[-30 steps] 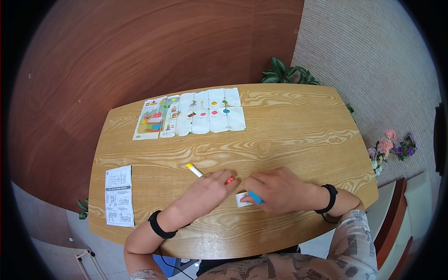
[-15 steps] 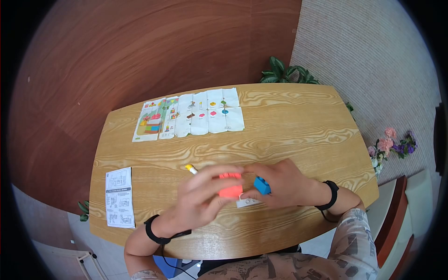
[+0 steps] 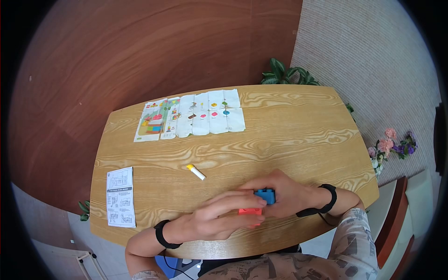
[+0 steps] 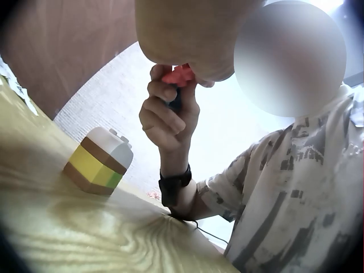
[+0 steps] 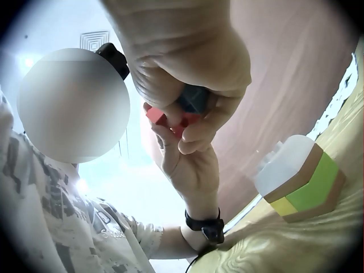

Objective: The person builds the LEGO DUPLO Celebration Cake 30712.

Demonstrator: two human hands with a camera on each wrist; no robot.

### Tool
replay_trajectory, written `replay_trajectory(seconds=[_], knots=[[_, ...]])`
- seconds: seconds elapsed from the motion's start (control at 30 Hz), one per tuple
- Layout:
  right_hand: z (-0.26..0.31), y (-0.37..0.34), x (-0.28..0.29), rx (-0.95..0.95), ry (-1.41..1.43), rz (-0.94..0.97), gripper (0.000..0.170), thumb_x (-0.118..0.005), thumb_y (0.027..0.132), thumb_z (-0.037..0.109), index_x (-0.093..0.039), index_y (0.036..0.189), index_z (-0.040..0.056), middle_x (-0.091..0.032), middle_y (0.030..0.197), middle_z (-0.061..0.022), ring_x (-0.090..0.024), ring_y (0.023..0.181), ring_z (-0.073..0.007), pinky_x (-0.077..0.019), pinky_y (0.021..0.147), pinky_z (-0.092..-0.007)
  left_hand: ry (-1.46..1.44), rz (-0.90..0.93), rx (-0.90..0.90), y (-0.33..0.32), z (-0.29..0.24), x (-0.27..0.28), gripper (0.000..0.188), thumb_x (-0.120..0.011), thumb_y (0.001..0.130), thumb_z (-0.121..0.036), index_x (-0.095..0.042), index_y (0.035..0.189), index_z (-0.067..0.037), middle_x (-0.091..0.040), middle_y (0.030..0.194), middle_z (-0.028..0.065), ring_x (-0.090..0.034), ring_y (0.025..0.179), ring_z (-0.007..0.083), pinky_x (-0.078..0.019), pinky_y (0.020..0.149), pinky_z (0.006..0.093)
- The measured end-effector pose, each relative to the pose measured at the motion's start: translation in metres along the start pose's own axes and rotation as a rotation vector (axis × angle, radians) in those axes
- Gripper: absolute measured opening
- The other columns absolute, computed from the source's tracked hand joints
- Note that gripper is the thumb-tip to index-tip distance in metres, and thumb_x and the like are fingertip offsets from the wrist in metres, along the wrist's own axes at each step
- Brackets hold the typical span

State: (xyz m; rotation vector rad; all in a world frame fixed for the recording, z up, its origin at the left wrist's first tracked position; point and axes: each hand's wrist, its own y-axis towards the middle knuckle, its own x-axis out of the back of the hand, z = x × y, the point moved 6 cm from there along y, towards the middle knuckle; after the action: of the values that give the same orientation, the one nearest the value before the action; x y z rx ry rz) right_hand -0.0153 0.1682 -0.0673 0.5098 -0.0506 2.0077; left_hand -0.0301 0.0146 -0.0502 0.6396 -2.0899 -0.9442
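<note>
Close together near the table's front edge, both hands hold toy pieces. My left hand [image 3: 217, 217] pinches a red piece [image 3: 249, 212] between fingers and thumb. In my right hand [image 3: 294, 197] is a blue brick [image 3: 265, 196], gripped right beside the red one; whether the two are joined I cannot tell. The right wrist view has the blue brick [image 5: 193, 99] against the red piece [image 5: 156, 115]. A stack of white, brown, yellow and green layers [image 4: 98, 162] stands on the table below the hands, hidden in the head view.
A white stick with a yellow top [image 3: 196, 172] lies on the table, left of and beyond the hands. Farther back is an unfolded picture sheet [image 3: 200, 124]. Toward the left edge lies a printed leaflet [image 3: 120, 198]. Flowers [image 3: 386, 146] stand off the right edge.
The left hand has moved right and nearer the body with the red piece, up to the blue brick. The right hand has turned the blue brick. The white-and-yellow stick is now fully uncovered.
</note>
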Motion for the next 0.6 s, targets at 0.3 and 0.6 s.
replay_trajectory(seconds=[0.3,0.6], knots=[[-0.015,-0.001,-0.004,-0.158,0.219,0.087,0.036,-0.079,0.085,0.003,-0.069,0.119,0.0006,-0.074,0.102,-0.0059,-0.066,0.091,-0.0084,-0.0522,0.079,-0.0263,0.100,0.103,-0.110,-0.002,-0.004,-0.003,0.031,-0.078,0.082,0.001,-0.075,0.112,0.005,-0.063,0.131,0.0211,-0.067,0.116,0.0332,-0.0593,0.100,0.0405],[-0.008,0.001,0.003,-0.009,0.243,0.002,0.025,-0.072,0.091,-0.001,-0.065,0.116,-0.0008,-0.072,0.097,-0.0060,-0.068,0.079,-0.0101,-0.0559,0.066,-0.0254,0.134,0.103,-0.113,-0.002,-0.003,0.000,0.027,-0.076,0.084,-0.001,-0.075,0.111,0.004,-0.064,0.130,0.0205,-0.067,0.116,0.0330,-0.0594,0.101,0.0417]])
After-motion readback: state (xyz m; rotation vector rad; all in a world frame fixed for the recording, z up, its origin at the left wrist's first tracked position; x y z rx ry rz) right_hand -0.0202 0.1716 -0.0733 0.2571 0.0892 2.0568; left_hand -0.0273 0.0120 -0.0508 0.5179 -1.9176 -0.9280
